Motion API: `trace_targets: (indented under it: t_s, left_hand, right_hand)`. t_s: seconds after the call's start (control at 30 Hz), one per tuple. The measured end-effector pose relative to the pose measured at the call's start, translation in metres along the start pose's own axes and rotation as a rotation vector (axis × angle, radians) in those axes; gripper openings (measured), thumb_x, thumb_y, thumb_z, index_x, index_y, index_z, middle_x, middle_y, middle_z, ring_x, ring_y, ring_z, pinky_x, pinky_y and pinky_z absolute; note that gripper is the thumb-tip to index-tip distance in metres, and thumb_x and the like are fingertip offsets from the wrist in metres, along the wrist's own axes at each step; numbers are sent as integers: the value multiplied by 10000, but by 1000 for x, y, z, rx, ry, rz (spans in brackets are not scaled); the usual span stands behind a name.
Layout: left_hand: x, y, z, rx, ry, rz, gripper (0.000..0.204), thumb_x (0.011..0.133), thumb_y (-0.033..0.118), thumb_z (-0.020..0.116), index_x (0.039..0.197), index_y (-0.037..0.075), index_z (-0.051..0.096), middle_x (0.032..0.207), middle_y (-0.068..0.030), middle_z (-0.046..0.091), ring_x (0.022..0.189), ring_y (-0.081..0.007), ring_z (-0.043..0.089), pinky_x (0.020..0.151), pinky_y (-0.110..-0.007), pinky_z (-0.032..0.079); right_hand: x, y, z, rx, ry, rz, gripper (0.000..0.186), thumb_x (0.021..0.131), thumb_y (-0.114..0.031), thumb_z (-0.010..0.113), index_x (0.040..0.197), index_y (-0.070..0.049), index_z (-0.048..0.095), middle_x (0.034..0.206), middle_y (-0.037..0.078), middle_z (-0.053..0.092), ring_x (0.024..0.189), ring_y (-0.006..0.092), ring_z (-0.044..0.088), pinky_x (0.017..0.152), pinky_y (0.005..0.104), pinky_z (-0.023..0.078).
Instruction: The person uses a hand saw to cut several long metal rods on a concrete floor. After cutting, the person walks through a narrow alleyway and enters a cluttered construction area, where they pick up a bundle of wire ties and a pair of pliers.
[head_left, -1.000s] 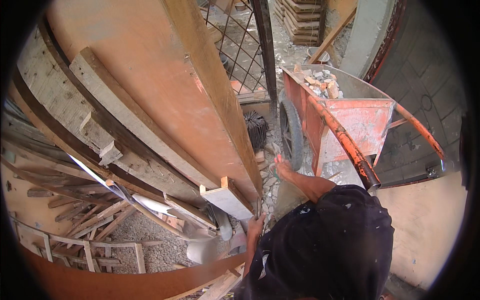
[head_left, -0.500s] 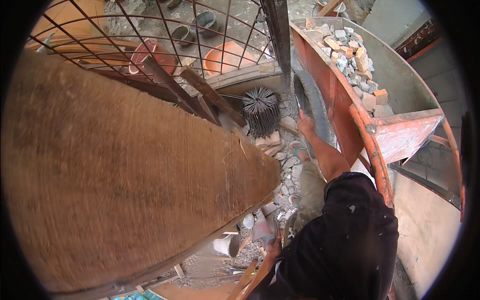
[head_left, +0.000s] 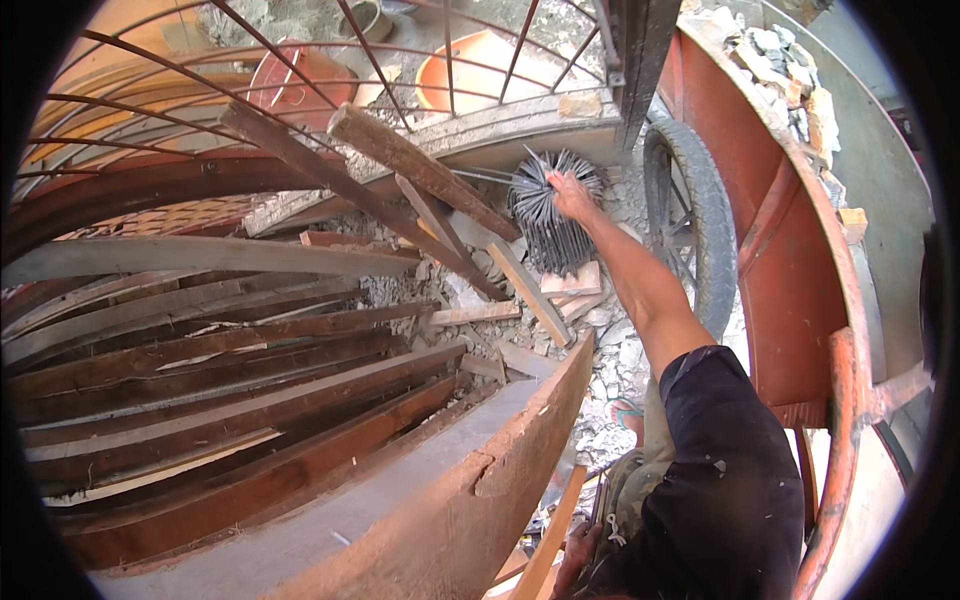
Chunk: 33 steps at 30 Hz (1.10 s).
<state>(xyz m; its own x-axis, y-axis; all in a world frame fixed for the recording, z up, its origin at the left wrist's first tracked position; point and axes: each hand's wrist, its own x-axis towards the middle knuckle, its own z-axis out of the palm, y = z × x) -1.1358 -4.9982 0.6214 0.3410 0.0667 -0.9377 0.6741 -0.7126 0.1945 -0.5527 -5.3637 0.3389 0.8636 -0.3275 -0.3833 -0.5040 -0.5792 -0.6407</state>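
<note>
My right hand [head_left: 573, 197] is closed around a slim tool with a reddish handle and a pale pointed metal tip [head_left: 537, 157]; its exact kind is unclear. The hand reaches over an upright bundle of dark metal rods [head_left: 553, 225], whose top fans out, and the tool overlaps that top. Whether it touches the rods I cannot tell. My left hand [head_left: 578, 548] is low by my thigh, fingers curled and partly hidden, next to a thin dark object I cannot make out. A narrow wooden strip [head_left: 552, 535] stands close beside it.
A wheelbarrow-like red metal cart [head_left: 775, 250] with a black tyre [head_left: 695, 215] holds broken bricks [head_left: 790, 75] at my right. Stacked timber [head_left: 230, 380] and a thick board [head_left: 470, 480] fill the left. Rubble [head_left: 615, 370] lies underfoot. A rusty grille [head_left: 450, 60] stands ahead.
My right hand has moved left from beside the tyre to over the rod bundle, tool still in it. The view has shifted, and the thick board covers less, showing the stacked timber.
</note>
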Motion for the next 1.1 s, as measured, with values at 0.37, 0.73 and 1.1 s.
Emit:
trace_targets:
  t_s: [0.37,0.73,1.1]
  left_hand:
    - [-4,61,-7,-24,-100,-227,430,895,411,563,926,-12,637,785,-177,629,754,-251,589,709,-394,457]
    - [5,82,-3,-93,-75,-155,449,911,399,569,813,-38,590,681,-119,570,660,-172,533,623,-361,442]
    - [34,88,-19,-34,-96,-80,443,890,420,580,915,-19,632,771,-159,625,731,-220,560,696,-387,451]
  right_hand:
    - [30,4,-7,110,-143,150,534,817,-306,631,1284,-84,498,1145,262,580,1076,398,578,914,433,462]
    - [-98,58,16,413,145,51,358,884,-233,543,1120,30,481,1062,251,567,1021,444,535,866,484,423]
    - [-76,122,-13,434,-6,234,341,845,-289,618,957,18,524,836,179,593,818,323,585,750,408,455]
